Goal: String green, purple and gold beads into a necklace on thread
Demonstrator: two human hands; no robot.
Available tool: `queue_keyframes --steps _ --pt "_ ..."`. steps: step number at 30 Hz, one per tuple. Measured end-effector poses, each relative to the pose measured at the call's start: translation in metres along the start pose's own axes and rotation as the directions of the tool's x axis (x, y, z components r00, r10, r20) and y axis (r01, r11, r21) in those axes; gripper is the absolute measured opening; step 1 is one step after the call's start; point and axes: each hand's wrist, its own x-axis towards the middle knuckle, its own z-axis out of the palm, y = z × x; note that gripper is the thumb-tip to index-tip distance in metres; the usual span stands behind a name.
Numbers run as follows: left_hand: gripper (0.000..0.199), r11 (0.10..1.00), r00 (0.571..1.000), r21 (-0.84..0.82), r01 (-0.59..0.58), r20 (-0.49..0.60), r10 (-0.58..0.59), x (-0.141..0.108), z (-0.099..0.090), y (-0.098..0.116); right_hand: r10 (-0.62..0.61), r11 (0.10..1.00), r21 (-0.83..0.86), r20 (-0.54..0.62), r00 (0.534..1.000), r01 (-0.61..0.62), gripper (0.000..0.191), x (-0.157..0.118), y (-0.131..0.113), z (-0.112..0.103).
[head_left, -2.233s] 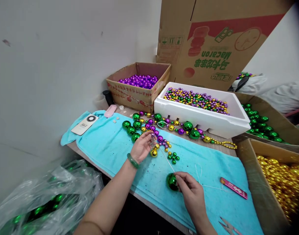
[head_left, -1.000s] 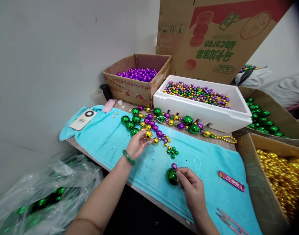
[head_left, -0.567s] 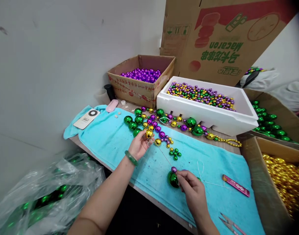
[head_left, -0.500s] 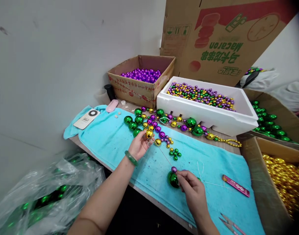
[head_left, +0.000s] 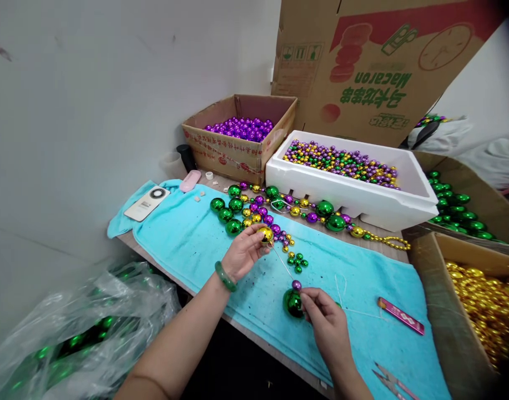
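Observation:
Between the thumb and fingers of my left hand [head_left: 245, 253] is a gold bead [head_left: 265, 235]. A thin string [head_left: 283, 262] runs from beside it down to a small purple bead [head_left: 296, 285]. My right hand [head_left: 324, 316] is closed at that purple bead, its fingertips pinching the string just beside it. A large green ball [head_left: 293, 303] hangs or lies against those fingertips; which one I cannot tell. Loose green balls [head_left: 225, 215] and purple beads [head_left: 275, 229] lie on the blue towel [head_left: 187, 233] beyond my left hand.
Behind stand a carton of purple beads [head_left: 225, 153] and a white foam box [head_left: 349, 194]. A finished-looking bead strand [head_left: 335, 223] lies before it. Cartons of green [head_left: 458, 208] and gold beads [head_left: 479, 300] are at right. Nippers [head_left: 391, 382], a pink packet [head_left: 401, 315] and a phone [head_left: 147, 204] rest on the towel.
My left hand has moved a little right and down with the gold bead, closer to my right hand. The right hand has hardly moved.

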Motion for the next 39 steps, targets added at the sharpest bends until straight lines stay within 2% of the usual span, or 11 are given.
queue_keyframes --steps 4,8,13,20,28,34,39 --pt "0.035 0.999 0.997 -0.022 0.025 0.070 -0.024 -0.002 0.001 -0.001 0.005 1.000 0.007 0.023 1.000 -0.005 0.031 0.002 0.000 -0.003" --pt "0.035 1.000 0.991 -0.002 0.002 0.131 -0.002 -0.003 0.000 0.001 0.014 1.000 0.016 0.013 1.000 -0.014 0.032 0.003 -0.002 -0.005" --pt "0.036 1.000 0.980 0.028 0.013 0.197 -0.018 -0.005 0.003 0.004 0.073 0.993 0.091 0.058 0.996 -0.078 0.035 0.003 -0.006 -0.006" --pt "0.036 0.995 0.978 0.070 -0.066 0.205 0.050 -0.007 0.006 0.004 0.040 0.997 0.073 0.016 0.999 -0.041 0.035 0.005 -0.003 -0.008" --pt "0.037 0.989 0.960 0.127 -0.077 0.278 0.039 -0.010 0.006 0.007 0.019 0.998 0.058 0.033 0.999 -0.021 0.032 0.007 0.003 -0.011" --pt "0.038 0.966 0.965 0.192 -0.173 0.231 0.126 -0.013 0.012 0.008 0.040 0.996 0.079 0.005 0.999 -0.040 0.035 0.006 -0.001 -0.008" --pt "0.037 0.971 0.952 0.183 -0.155 0.289 0.098 -0.016 0.013 0.009 0.047 0.995 0.087 0.033 0.998 -0.050 0.034 0.008 0.000 -0.010"
